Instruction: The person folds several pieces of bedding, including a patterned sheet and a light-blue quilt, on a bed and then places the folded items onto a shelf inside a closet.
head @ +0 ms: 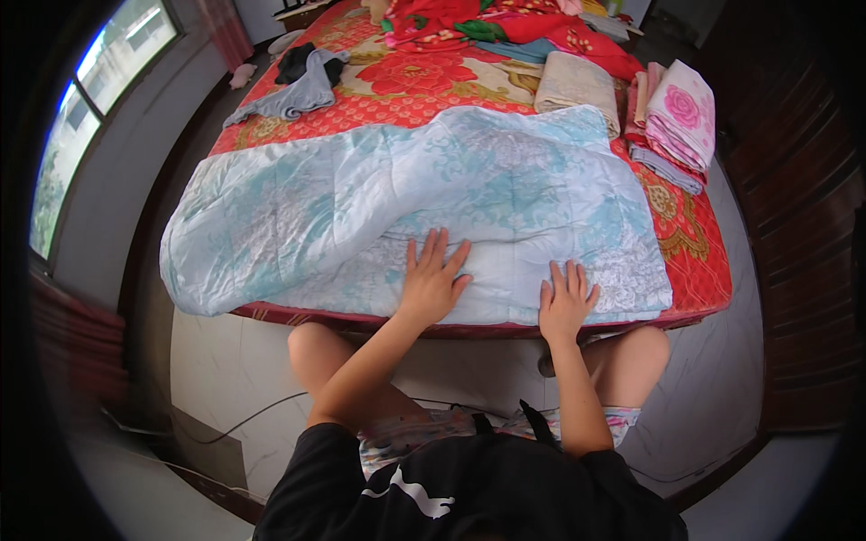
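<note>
A light blue and white patterned quilt (473, 182) lies in a long folded band across the near end of a bed, its left part puffed and creased. My left hand (434, 278) rests flat on the quilt near its front edge, fingers spread. To the right, my right hand (567, 301) lies palm down on the same edge, fingers slightly apart. Neither hand grips anything. Under the quilt is a red floral bed cover (416, 78), seen behind it and at its right.
Grey and black clothes (298, 88) lie at the back left. A folded beige blanket (577, 88) and a stack of folded pink textiles (680, 115) sit at the right. Red bedding (460, 24) is heaped at the back. A dark cable (250, 416) crosses the tiled floor.
</note>
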Demonstrator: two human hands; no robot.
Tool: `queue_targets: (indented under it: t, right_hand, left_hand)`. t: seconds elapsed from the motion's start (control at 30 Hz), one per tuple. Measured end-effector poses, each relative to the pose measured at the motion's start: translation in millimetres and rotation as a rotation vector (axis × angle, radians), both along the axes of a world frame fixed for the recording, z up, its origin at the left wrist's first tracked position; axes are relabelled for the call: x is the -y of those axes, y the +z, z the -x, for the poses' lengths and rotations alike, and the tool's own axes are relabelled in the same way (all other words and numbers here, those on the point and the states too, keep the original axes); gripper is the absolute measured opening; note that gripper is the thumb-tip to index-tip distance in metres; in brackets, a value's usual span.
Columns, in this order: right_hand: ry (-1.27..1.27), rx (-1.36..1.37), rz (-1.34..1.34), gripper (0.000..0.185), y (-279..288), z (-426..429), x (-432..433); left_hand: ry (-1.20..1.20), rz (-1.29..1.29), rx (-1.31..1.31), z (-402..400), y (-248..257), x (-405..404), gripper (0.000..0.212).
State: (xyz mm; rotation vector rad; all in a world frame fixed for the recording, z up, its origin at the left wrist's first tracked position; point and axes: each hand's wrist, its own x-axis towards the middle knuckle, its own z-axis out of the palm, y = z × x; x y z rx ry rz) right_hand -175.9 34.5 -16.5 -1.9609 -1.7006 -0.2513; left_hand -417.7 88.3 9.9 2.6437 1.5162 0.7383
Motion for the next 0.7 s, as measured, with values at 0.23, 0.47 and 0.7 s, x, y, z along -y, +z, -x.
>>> queue_targets:
  t: [0.23, 0.47, 0.7]
  right_hand:
    - [-0.006, -0.016, -0.112, 0.034, -10.7, -1.2, -11.2]
    - [-0.039, -0.058, -0.182, 0.033, -18.0, -3.9, -14.4]
    - [-0.089, -0.050, -0.223, 0.026, -29.6, -15.6, -20.9]
  left_hand:
    - [0.125, 0.098, 0.103, 61.3, 18.1, 34.8, 0.056]
    - [0.436, -0.006, 0.266, 163.8, 1.5, 55.1, 0.055]
    - [0.659, -0.111, 0.161, 283.0, 7.4, 72.1, 0.063]
